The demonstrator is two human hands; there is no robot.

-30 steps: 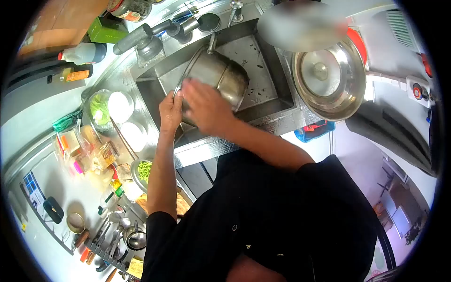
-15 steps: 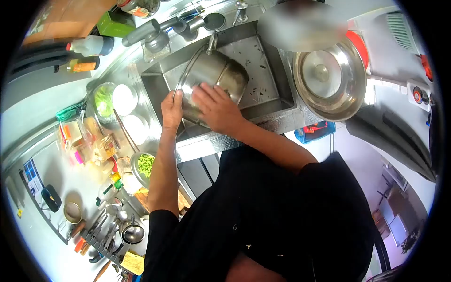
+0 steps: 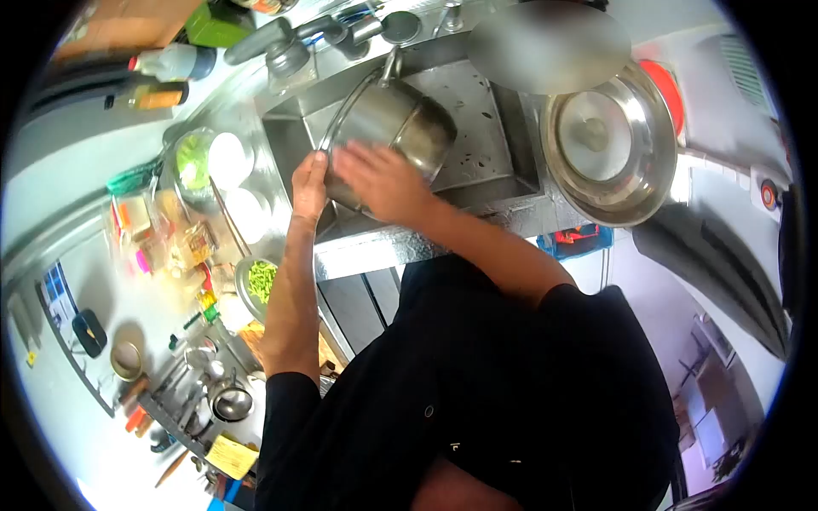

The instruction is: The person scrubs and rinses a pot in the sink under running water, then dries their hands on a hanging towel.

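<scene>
A shiny steel pot (image 3: pixel 371 115) lies tilted on its side in the steel sink (image 3: pixel 487 162), one looped handle pointing up at the back. My left hand (image 3: pixel 309 189) is closed on the pot's near-left edge, the thumb on top. Flat against the pot's outer wall lies my right hand (image 3: pixel 385 180), its fingers stretched out and slightly blurred. I cannot tell whether anything thin is under that palm. Small dark scraps (image 3: pixel 467 162) dot the sink floor.
Right of the sink stands a wide steel basin (image 3: pixel 652 183); a red round item (image 3: pixel 663 85) is behind it. A grey faucet (image 3: pixel 285 55) stands at the back. Bowls of lettuce (image 3: pixel 194 162) and chopped greens (image 3: pixel 261 279) sit at left. A blurred oval (image 3: pixel 550 47) covers the upper right.
My right hand has slid left along the pot's wall, closer to the rim. My left hand keeps its hold. The whole view has shifted slightly.
</scene>
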